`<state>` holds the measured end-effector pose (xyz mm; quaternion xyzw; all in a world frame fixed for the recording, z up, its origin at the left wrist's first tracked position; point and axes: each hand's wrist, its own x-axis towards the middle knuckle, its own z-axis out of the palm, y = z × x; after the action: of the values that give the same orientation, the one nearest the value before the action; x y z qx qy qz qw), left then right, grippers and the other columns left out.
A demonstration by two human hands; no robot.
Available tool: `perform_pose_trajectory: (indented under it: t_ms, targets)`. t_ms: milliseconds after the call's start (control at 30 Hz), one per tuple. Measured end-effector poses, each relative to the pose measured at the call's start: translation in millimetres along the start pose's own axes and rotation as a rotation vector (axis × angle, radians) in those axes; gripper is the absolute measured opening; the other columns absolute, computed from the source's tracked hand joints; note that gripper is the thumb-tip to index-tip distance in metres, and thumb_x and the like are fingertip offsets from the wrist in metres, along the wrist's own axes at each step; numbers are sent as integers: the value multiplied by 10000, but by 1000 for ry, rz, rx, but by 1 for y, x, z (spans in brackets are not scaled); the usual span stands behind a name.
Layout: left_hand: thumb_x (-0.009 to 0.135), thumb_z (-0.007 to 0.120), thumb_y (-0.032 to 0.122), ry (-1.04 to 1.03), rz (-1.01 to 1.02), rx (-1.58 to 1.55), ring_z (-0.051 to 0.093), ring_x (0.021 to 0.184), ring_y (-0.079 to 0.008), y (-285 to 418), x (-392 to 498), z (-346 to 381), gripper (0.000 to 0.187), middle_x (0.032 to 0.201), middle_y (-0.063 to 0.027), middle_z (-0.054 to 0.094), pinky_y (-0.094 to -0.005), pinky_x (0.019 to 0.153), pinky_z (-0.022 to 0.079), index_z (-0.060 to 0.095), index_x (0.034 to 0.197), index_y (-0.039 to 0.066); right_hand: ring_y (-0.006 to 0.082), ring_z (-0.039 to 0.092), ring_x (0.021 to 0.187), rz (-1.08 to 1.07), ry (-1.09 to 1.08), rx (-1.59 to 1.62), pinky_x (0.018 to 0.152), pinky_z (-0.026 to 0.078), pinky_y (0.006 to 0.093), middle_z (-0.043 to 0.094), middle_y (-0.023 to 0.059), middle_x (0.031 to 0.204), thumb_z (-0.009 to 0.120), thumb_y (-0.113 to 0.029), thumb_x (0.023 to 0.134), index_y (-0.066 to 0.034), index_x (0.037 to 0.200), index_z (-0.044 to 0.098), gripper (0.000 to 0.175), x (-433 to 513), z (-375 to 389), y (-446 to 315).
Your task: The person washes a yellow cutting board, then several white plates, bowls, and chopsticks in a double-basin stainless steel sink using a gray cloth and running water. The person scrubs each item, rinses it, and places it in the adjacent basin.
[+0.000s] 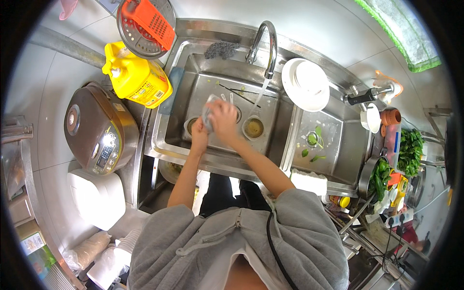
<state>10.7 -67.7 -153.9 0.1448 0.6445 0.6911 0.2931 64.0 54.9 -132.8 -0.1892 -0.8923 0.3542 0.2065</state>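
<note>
Over the left basin of the steel sink (232,152), my left hand (199,132) grips a pale grey dish-like item (208,115), too blurred to name exactly. My right hand (223,117) lies over the item's right side, fingers curled and blurred; whatever is under its palm is hidden. Just right of it, a small white bowl (253,128) with murky liquid sits on the basin floor. Another bowl (190,125) is partly hidden behind my left hand. Dark chopsticks (240,95) and white spoon handles (231,97) lie farther back. Water runs from the curved faucet (271,54).
Stacked white dishes (306,85) stand on the divider's back end. Green leaves (318,136) lie in the right basin. At left are a yellow jug (139,78) and a rice cooker (101,127). A steel-wool scourer (221,50) rests on the back ledge.
</note>
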Motion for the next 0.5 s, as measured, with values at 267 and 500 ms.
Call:
perform_pose_trajectory:
  t_ms: [267,500]
  targets:
    - [982,416,226,109,-107,-128,481,762,-59,9,2,5,257,854,24,560,-212,684,397,565,969,18,317,524,1080,-274,274,-131,957,394,369,597,141,1107,470,-194,886,-132,1181,582,322,20,-7,-22]
    - [981,410,300,190,-95,-408,564,964,-177,32,0,2,334,1031,-60,600,-341,872,436,530,1091,9,286,399,1255,494,-237,946,1040,303,375,420,136,1360,528,-147,833,-110,1350,421,530,27,-39,-1]
